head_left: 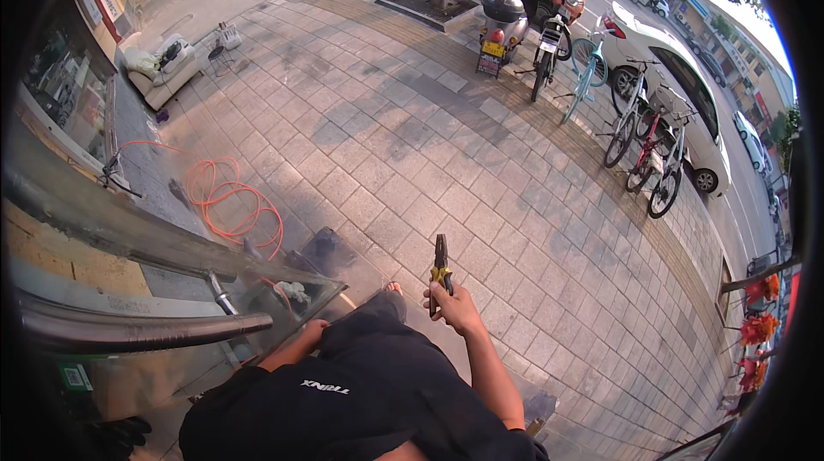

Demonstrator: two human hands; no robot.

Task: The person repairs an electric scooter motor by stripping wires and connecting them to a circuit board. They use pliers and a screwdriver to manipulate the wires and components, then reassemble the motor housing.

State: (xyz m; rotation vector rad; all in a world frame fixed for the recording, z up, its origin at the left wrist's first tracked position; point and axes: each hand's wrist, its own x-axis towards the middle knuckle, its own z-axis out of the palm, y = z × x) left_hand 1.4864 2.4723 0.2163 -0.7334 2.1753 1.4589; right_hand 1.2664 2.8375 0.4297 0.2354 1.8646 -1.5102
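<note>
OK so nearest first: wearer's black top [378, 375] is filling the bottom of the view. L hand [316, 332] is sitting low beside the thigh, close to a glass door [322, 302]; its fingers are mostly hiding, so idk if it's gripping anything. R hand [455, 306] is def closing around the handles of the yellow/black pliers [441, 267], holding them up in front of the body, nose pointing away over the paving [386, 195]. Nothing's showing in the nose, and afaict the pliers aren't touching anything besides that hand.

Progress-wise, imo: picking up the tool is done, but no cutting or squeezing is happening rn. Nothing's showing as finished work either, so can't tell how much is left tbh.

Bit further out, toes [394, 288] are poking out past the trousers, a metal bar handle [154, 330] is running along the door on the L, and an orange hose [227, 199] is lying in loops. Way back, a pale sofa [163, 75] is standing by the shopfront, w/ a scooter [505, 27] and a white car [687, 87] parking roadside.
</note>
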